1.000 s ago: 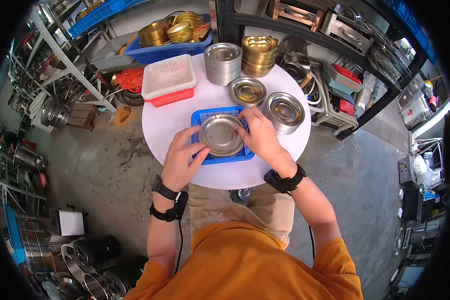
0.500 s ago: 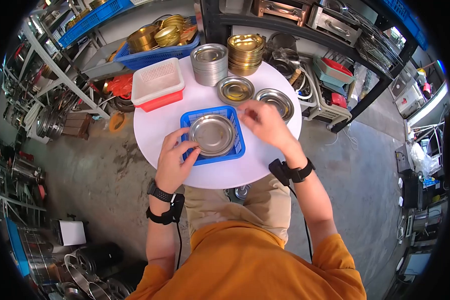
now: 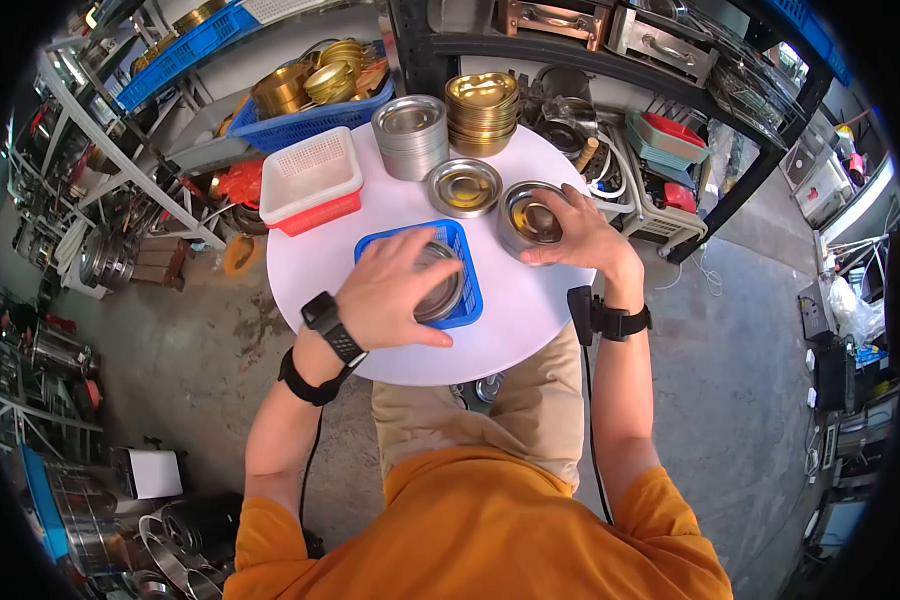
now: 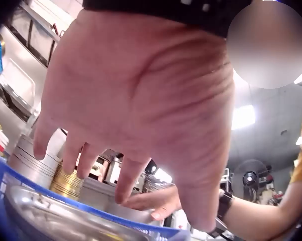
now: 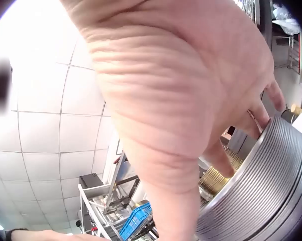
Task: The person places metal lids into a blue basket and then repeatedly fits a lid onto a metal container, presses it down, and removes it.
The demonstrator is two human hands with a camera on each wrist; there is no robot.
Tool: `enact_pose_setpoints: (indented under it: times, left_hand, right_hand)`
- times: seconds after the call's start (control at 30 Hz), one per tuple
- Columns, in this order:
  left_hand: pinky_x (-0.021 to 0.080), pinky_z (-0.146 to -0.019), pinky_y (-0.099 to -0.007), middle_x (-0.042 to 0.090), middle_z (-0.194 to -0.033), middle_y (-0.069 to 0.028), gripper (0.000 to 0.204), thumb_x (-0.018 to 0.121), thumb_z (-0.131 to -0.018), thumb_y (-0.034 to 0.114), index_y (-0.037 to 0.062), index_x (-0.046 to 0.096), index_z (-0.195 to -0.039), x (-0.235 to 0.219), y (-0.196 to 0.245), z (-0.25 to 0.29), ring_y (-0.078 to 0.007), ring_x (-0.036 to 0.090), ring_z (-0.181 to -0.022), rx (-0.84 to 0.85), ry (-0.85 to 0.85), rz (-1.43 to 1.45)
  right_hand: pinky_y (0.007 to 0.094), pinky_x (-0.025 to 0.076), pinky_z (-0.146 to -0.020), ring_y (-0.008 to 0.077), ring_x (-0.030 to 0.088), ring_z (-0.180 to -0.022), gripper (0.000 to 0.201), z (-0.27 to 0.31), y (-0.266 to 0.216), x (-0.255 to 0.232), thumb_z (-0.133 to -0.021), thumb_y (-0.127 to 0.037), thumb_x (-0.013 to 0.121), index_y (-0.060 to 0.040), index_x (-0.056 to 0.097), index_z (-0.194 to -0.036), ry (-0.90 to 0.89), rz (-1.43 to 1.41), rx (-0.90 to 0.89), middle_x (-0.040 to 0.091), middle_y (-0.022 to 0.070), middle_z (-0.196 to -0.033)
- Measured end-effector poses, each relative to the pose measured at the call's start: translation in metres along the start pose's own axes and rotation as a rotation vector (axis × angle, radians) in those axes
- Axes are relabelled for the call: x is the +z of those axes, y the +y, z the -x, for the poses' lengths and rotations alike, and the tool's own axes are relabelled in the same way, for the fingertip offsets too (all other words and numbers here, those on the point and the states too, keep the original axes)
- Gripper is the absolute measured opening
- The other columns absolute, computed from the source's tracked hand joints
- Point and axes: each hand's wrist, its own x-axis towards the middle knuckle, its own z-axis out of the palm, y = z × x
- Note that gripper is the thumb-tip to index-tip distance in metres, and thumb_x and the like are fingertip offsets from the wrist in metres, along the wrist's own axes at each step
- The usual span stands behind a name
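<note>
A round metal plate (image 3: 440, 298) lies in the blue plastic basket (image 3: 474, 285) near the table's front. Over the basket my left hand (image 3: 390, 285) is spread, palm down, covering part of the plate; its fingers hold nothing in the left wrist view, where the plate's rim (image 4: 50, 213) shows below them. My right hand (image 3: 582, 240) reaches over a stack of silver plates (image 3: 526, 218) at the table's right, thumb on the near side and fingers spread at the far rim. In the right wrist view, fingertips are right at the stack's ridged rims (image 5: 256, 186).
Behind stand a single-looking shallow metal plate (image 3: 464, 188), a tall silver stack (image 3: 410, 145) and a stack of gold-coloured dishes (image 3: 482, 125). A white basket nested in a red one (image 3: 312, 180) sits at the left of the round white table (image 3: 320, 290). Shelves surround it.
My right hand has left the plate in the blue basket and moved right to the silver stack. My left hand has let go of the plate's edge and spread out above it.
</note>
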Motion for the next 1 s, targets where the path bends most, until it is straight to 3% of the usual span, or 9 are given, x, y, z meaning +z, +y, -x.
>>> enact_pose_setpoints:
  times: [0.07,0.17,0.37,0.6,0.67,0.77,0.87,1.0]
  left_hand:
    - [0.034,-0.117,-0.0545,0.04,-0.156,-0.0251,0.094,0.092,-0.065,0.052,0.0162,0.059,-0.145,0.005,-0.001,-0.006,-0.0467,0.043,-0.14,-0.005,-0.05,-0.036]
    - [0.035,-0.117,-0.055,0.04,-0.156,-0.0246,0.099,0.092,-0.063,0.052,0.0174,0.056,-0.148,0.006,-0.007,-0.011,-0.0468,0.043,-0.139,-0.01,-0.103,-0.066]
    - [0.036,-0.117,-0.0528,0.041,-0.156,-0.0241,0.101,0.093,-0.063,0.05,0.017,0.053,-0.15,0.015,-0.02,-0.015,-0.0462,0.045,-0.139,-0.042,-0.055,0.009]
    - [0.037,-0.117,-0.0525,0.044,-0.153,-0.0226,0.101,0.093,-0.063,0.047,0.0163,0.053,-0.151,0.006,-0.03,-0.025,-0.0457,0.045,-0.139,-0.049,-0.109,0.01]
    - [0.037,-0.117,-0.0523,0.045,-0.153,-0.0221,0.101,0.093,-0.063,0.047,0.0162,0.053,-0.151,0.003,-0.033,-0.028,-0.0454,0.045,-0.139,-0.041,-0.13,0.003]
    - [0.037,-0.116,-0.0523,0.046,-0.152,-0.0215,0.101,0.093,-0.063,0.046,0.0165,0.054,-0.15,0.005,-0.037,-0.029,-0.0445,0.045,-0.14,-0.038,-0.152,0.006]
    - [0.038,-0.115,-0.0522,0.047,-0.151,-0.0215,0.095,0.093,-0.067,0.045,0.0159,0.055,-0.149,0.011,-0.034,-0.023,-0.0436,0.045,-0.14,-0.056,-0.079,0.019]
    - [0.041,-0.113,-0.0504,0.047,-0.149,-0.0216,0.074,0.086,-0.08,0.036,0.0158,0.059,-0.146,0.025,-0.027,-0.005,-0.0422,0.049,-0.137,-0.085,0.029,0.098]
  right_hand:
    - [0.0568,0.036,-0.119,0.0474,0.042,-0.146,0.111,-0.004,-0.006,-0.008,-0.059,-0.056,0.093,-0.0229,0.049,-0.156,-0.096,-0.116,0.044,0.048,0.028,-0.152]
    - [0.0562,0.037,-0.118,0.0454,0.045,-0.143,0.108,-0.003,-0.006,-0.006,-0.06,-0.053,0.092,-0.0213,0.05,-0.155,-0.054,-0.063,0.028,0.05,0.0265,-0.149]
    - [0.0533,0.038,-0.117,0.0433,0.049,-0.138,0.105,-0.002,-0.004,-0.008,-0.06,-0.052,0.092,-0.0186,0.053,-0.152,0.006,-0.099,-0.016,0.056,0.0244,-0.141]
    - [0.0512,0.04,-0.115,0.0429,0.051,-0.136,0.104,-0.001,-0.003,-0.009,-0.061,-0.051,0.093,-0.0158,0.055,-0.15,0.013,-0.182,-0.038,0.057,0.024,-0.138]
    - [0.046,0.045,-0.113,0.0408,0.053,-0.134,0.097,0.0,-0.003,-0.009,-0.065,-0.046,0.095,-0.011,0.057,-0.147,0.028,-0.172,-0.053,0.057,0.0221,-0.141]
    - [0.0453,0.045,-0.114,0.041,0.053,-0.135,0.097,0.002,-0.008,-0.013,-0.066,-0.047,0.095,-0.01,0.057,-0.147,-0.013,-0.266,-0.045,0.055,0.023,-0.143]
    - [0.0462,0.044,-0.114,0.0426,0.052,-0.136,0.095,-0.001,0.005,0.003,-0.067,-0.046,0.094,-0.0089,0.057,-0.146,0.026,-0.201,-0.083,0.052,0.0256,-0.144]
    - [0.0473,0.044,-0.114,0.0449,0.051,-0.136,0.092,-0.005,-0.001,0.004,-0.07,-0.049,0.093,-0.0076,0.059,-0.144,0.014,-0.222,-0.052,0.05,0.0282,-0.145]
